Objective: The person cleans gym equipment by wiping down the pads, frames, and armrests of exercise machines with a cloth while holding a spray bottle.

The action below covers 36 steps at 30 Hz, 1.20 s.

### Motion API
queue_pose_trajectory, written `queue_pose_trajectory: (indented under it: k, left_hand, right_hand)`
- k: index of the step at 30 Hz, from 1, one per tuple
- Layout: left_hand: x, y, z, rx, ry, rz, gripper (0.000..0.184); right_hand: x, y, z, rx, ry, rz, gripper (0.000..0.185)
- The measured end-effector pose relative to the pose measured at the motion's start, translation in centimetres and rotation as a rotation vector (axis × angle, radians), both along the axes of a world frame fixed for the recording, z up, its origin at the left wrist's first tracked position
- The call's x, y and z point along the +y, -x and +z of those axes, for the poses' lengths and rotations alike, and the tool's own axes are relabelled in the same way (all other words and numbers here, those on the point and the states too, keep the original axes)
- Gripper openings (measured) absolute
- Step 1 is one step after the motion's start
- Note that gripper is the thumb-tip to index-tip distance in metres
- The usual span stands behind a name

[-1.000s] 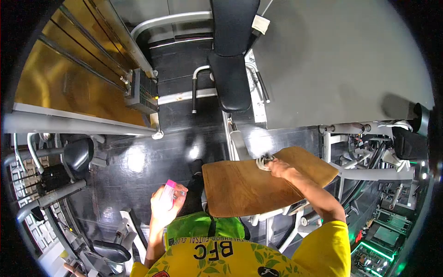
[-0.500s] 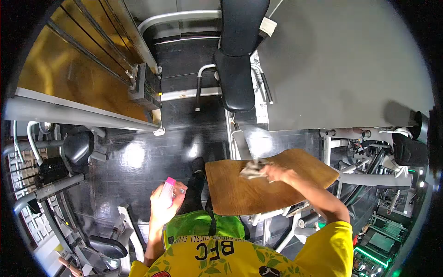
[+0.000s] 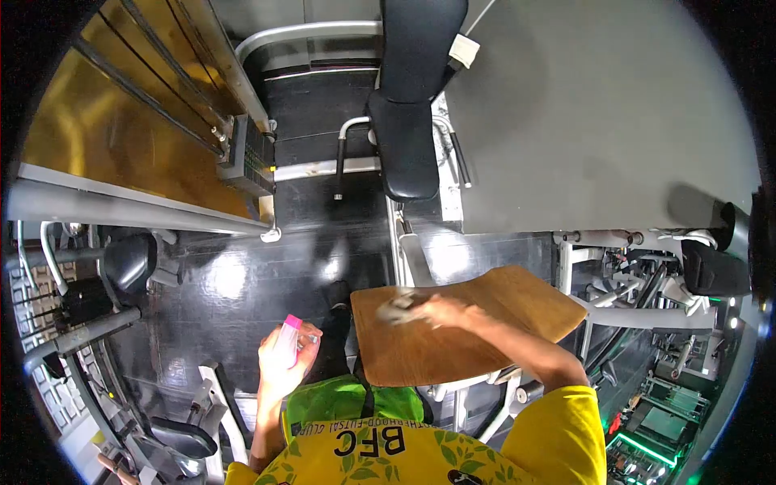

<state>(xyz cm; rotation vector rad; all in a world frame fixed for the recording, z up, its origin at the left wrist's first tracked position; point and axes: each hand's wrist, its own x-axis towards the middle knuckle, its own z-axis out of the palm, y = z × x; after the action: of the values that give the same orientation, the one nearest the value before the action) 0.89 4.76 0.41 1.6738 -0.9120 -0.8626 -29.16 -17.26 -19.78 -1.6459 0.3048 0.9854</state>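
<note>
A clear bottle with a pink cap (image 3: pixel 292 323) is in my left hand (image 3: pixel 280 364), whose fingers wrap round it to the left of the wooden board. My right hand (image 3: pixel 440 312) grips a crumpled greyish cloth (image 3: pixel 398 309), blurred by motion, over the upper left part of the brown wooden board (image 3: pixel 428 356). The board has a curved edge and lies on a metal frame in front of my body.
A black padded bench (image 3: pixel 406 145) with side handles stands ahead. A weight stack (image 3: pixel 249 158) is at the upper left. Black seats and metal frames stand at the left, and more gym machines (image 3: pixel 715 267) at the right. A grey wall panel (image 3: pixel 598 121) fills the upper right.
My right hand and the cloth have moved left across the board, from near its middle to near its left end. My left hand still holds the bottle in nearly the same place.
</note>
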Motion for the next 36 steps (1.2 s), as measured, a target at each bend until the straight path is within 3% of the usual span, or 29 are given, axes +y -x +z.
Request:
queue_pose_trajectory:
  k: [1, 4, 6, 8, 10, 12, 14, 16, 18, 19, 21, 22, 25, 26, 28, 30, 32, 34, 36]
  left_hand:
    - [-0.1, 0.0, 0.0, -0.022, 0.027, -0.007, 0.017]
    - [0.4, -0.1, -0.7, -0.030, 0.065, -0.001, 0.016]
    - [0.6, 0.0, -0.9, 0.040, 0.007, 0.054, 0.015]
    - [0.8, 0.1, -1.6, 0.109, -0.032, 0.068, 0.014]
    - [0.9, 0.1, -2.0, 0.174, -0.068, 0.080, 0.014]
    - [1.0, 0.0, -2.1, 0.159, -0.059, 0.059, 0.013]
    - [1.1, 0.0, -2.3, 0.082, -0.032, 0.060, 0.013]
    - [1.3, 0.0, -2.4, 0.007, -0.008, 0.057, 0.013]
    - [1.5, 0.0, -2.3, 0.067, -0.039, 0.100, 0.013]
    - [1.7, 0.0, -2.5, 0.066, -0.042, 0.102, 0.013]
    - [2.1, 0.1, -3.0, 0.104, -0.070, 0.113, 0.014]
    - [2.1, 0.2, -3.2, 0.106, -0.072, 0.113, 0.014]
    - [1.9, 0.4, -3.5, 0.078, -0.023, 0.123, 0.015]
    - [1.7, 0.5, -3.2, 0.124, -0.061, 0.128, 0.015]
    - [1.5, 0.5, -2.9, 0.163, -0.102, 0.133, 0.015]
    - [1.6, 0.6, -2.9, 0.111, -0.044, 0.122, 0.014]
    - [1.8, 0.6, -2.9, 0.122, -0.066, 0.120, 0.014]
    - [2.1, 0.8, -3.3, 0.071, -0.046, 0.151, 0.014]
    - [2.6, 0.8, -3.7, 0.072, -0.086, 0.141, 0.014]
  right_hand:
    - [-0.7, 0.0, -0.3, -0.003, -0.005, 0.008, 0.054]
    - [-3.0, -1.7, -0.5, 0.344, 0.396, 0.152, 0.059]
    - [0.5, -5.6, 3.6, 0.321, 0.002, -0.368, 0.056]
    - [5.0, -8.9, 3.3, 0.022, 0.254, 0.138, 0.054]
    - [7.7, -8.5, 3.7, -0.434, 0.280, 0.062, 0.053]
    - [6.9, -5.5, -2.9, -0.416, 0.153, -0.008, 0.049]
    - [3.5, -2.8, -5.7, -0.358, 0.502, 0.406, 0.045]
    - [-1.2, -1.9, -8.0, 0.200, 0.251, -0.032, 0.042]
    - [-2.8, -2.5, -7.7, 0.391, 0.204, -0.243, 0.039]
    - [-3.0, -5.4, -4.6, 0.432, 0.196, -0.079, 0.036]
    - [1.4, -8.6, -5.5, 0.107, 0.433, -0.164, 0.035]
    - [2.1, -11.4, -1.1, -0.020, 0.395, 0.020, 0.036]
    - [8.0, -11.8, -15.1, -0.408, -0.033, -0.094, 0.053]
    - [8.1, -10.9, -11.3, -0.523, 0.218, -0.202, 0.046]
    - [4.8, -11.9, -5.7, -0.627, 0.168, -0.203, 0.032]
    - [1.3, -11.9, -5.2, 0.127, -0.052, -0.163, 0.030]
    - [-0.1, -11.5, -6.1, -0.021, 0.392, 0.117, 0.031]
    - [0.3, -10.5, -10.4, 0.017, 0.481, 0.148, 0.028]
    - [0.8, -11.7, -10.8, 0.042, 0.569, 0.177, 0.035]
